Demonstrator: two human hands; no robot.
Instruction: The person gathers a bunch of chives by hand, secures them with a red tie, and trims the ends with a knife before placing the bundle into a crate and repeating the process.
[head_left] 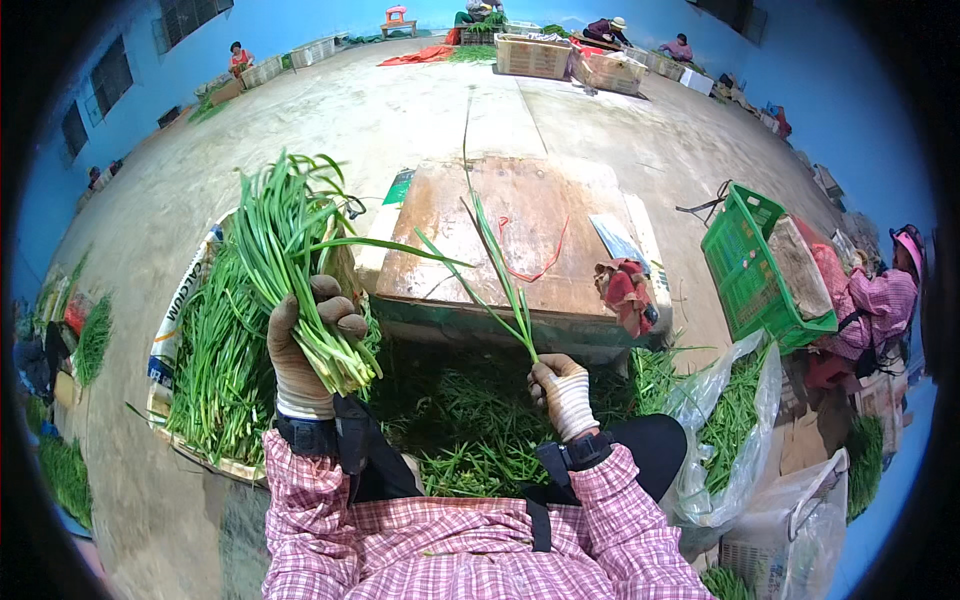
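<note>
My left hand (318, 340), in a brownish work glove with a pale cuff, is closed round a thick bunch of garlic chives (285, 240). Their pale cut ends point down toward me and the green leaves fan up and away. Between the fingertips of my gloved right hand (562, 392) are a few chive stalks (505, 285), pinched at the base, with the long blades reaching over the board. Beside my left forearm lies a large heap of chives (215, 370) in an opened sack. Loose green trimmings (480, 440) cover the ground before my lap.
A worn wooden board (450, 235) on a low stand is ahead, bearing red ties (545, 262) and a crumpled red cloth (625, 295). To the right are a green crate (755, 270), a clear plastic bag of greens (715, 420) and a seated person (885, 295). Others sit by crates (530, 57) far off.
</note>
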